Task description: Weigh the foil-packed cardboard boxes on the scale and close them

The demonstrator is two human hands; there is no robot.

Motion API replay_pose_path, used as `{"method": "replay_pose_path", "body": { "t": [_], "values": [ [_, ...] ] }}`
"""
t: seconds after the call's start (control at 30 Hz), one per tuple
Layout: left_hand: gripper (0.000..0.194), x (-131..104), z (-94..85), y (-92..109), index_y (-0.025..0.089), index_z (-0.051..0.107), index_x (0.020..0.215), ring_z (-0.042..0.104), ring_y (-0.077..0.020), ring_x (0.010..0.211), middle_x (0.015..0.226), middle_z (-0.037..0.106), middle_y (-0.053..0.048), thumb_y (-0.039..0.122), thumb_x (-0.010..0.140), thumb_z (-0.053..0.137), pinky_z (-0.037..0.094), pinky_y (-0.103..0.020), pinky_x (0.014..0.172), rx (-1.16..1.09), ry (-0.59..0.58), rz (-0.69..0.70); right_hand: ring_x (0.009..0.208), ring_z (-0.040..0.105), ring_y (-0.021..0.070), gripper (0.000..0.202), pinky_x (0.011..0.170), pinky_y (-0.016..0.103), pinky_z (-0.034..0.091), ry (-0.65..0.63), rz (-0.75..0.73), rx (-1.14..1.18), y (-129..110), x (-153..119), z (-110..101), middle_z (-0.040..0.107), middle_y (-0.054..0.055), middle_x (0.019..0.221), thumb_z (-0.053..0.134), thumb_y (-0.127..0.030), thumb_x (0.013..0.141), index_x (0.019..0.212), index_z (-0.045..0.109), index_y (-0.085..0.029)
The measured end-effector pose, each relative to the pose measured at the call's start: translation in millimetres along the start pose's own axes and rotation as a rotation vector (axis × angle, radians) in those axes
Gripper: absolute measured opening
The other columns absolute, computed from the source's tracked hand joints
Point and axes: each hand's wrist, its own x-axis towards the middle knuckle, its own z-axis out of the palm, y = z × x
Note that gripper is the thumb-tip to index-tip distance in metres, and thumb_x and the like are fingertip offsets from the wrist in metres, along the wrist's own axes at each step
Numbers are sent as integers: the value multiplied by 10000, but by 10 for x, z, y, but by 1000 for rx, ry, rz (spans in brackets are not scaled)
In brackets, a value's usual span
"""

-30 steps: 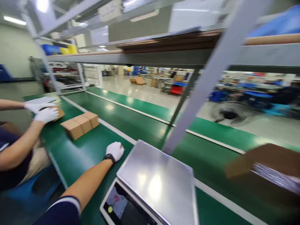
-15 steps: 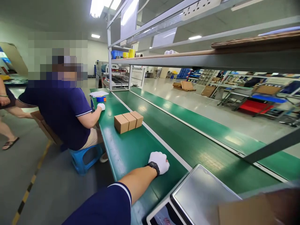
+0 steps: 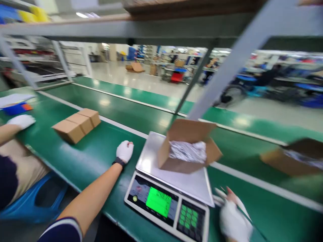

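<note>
**One open carton on one scale, two gloved hands near it**

Nearest are two hands in white gloves. The right hand is just beside the right side of the scale; it is blurred, so I cannot tell if its fingers are closed on something. The left hand rests on the green table, left of the scale, with its fingers curled together and no object seen in them.

The scale has one display, lit green. On its metal plate stands one open carton, upright, with silvery wrapping inside.

Further left, three closed boxes stand in one row. At the right is one second carton, also open and blurred. At the far left, one co-worker's gloved hand lies near one blue and orange item. Farther, beyond the table, one red bin is on the floor.
</note>
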Motion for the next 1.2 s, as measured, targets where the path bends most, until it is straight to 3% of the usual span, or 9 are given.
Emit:
{"method": "replay_pose_path", "body": {
  "t": [0.13, 0.27, 0.37, 0.53, 0.6, 0.7, 0.77, 0.9, 1.2],
  "values": [
    [385, -436, -19, -79, 188, 507, 777, 595, -192, 749, 754, 610, -45, 491, 914, 315, 459, -282, 674, -197, -83, 5, 525, 566, 170, 864, 493, 311, 471, 32, 195, 362, 197, -1, -12, 677, 116, 728, 405, -890, 692, 931, 652, -97],
    [372, -641, -191, -100, 158, 555, 816, 610, -169, 685, 757, 631, -33, 529, 803, 523, 492, -267, 648, -732, -129, -224, 439, 483, 102, 728, 399, 222, 373, 98, 154, 520, 14, 143, -147, 582, 28, 565, 532, -843, 695, 776, 618, -125],
    [348, -562, -430, 142, 151, 578, 842, 613, -153, 668, 787, 641, -27, 492, 779, 604, 498, -262, 644, -913, -118, -225, 410, 439, 76, 556, 375, 193, 328, 119, -10, 652, -430, 175, -355, 487, -35, 506, 659, -706, 740, 691, 567, -160],
    [393, -511, -843, 980, 159, 607, 829, 610, -158, 725, 827, 636, -30, 536, 891, 515, 490, -280, 708, -861, -87, 251, 425, 471, 87, 438, 384, 209, 357, -56, -309, 730, -1507, -6, -511, 544, -22, 575, 716, -579, 777, 697, 571, -173],
    [429, -579, -893, 1286, 170, 574, 791, 572, -148, 707, 765, 602, -12, 584, 887, 511, 459, -268, 699, -761, -80, 420, 472, 513, 107, 387, 436, 225, 399, -155, -441, 667, -1888, -112, -466, 562, -15, 586, 674, -542, 832, 739, 613, -171],
    [453, -671, -845, 1535, 187, 514, 711, 507, -138, 646, 649, 532, 15, 612, 867, 533, 405, -257, 640, -587, -93, 457, 555, 524, 114, 335, 527, 233, 420, -275, -630, 581, -2253, -212, -323, 560, -17, 609, 631, -467, 879, 715, 622, -175],
    [432, -693, -780, 1555, 187, 577, 748, 535, -154, 652, 664, 581, -7, 567, 916, 457, 418, -268, 634, -595, -131, 392, 559, 507, 113, 342, 533, 231, 407, -396, -669, 531, -2366, -231, -218, 545, -24, 596, 629, -442, 874, 659, 585, -180],
    [408, -682, -695, 1436, 152, 664, 1011, 647, -213, 865, 962, 709, -99, 428, 940, 372, 508, -317, 762, -852, -291, 326, 571, 566, 134, 305, 560, 245, 437, -640, -621, 373, -2468, -258, -73, 615, -13, 626, 582, -445, 894, 729, 590, -190],
    [433, -688, -709, 1400, 121, 633, 1133, 641, -223, 1001, 1108, 693, -112, 407, 936, 375, 502, -338, 901, -971, -388, 323, 551, 625, 164, 340, 570, 274, 484, -694, -543, 255, -2581, -379, 74, 671, 19, 648, 479, -491, 921, 742, 540, -208]
  ]
}}
